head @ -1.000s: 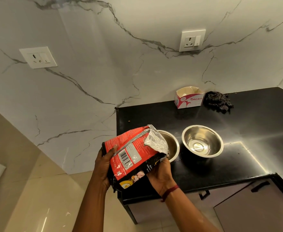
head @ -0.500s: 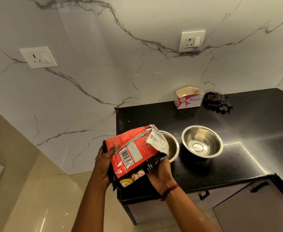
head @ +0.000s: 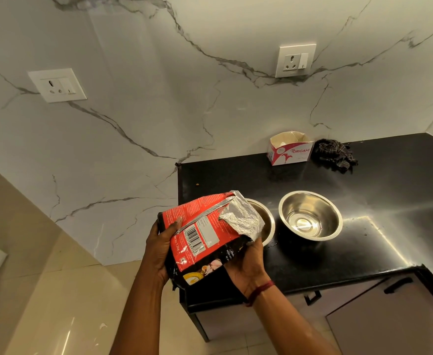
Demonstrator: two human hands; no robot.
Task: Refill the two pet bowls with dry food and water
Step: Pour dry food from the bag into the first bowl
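Fingers [head: 176, 223] of both hands grip bag [head: 200, 234]: L hand [head: 159, 249] at base, R hand [head: 246, 265] under mouth. Tip slow, mouth over bowl [head: 268, 221] just past R fingers; lift base gradually.

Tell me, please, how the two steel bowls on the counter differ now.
The left bowl sits half hidden behind the tilted food bag; the right bowl stands uncovered. The left bowl's inside is mostly unseen; the right bowl's shiny bottom shows no kibble. Both are upright steel.
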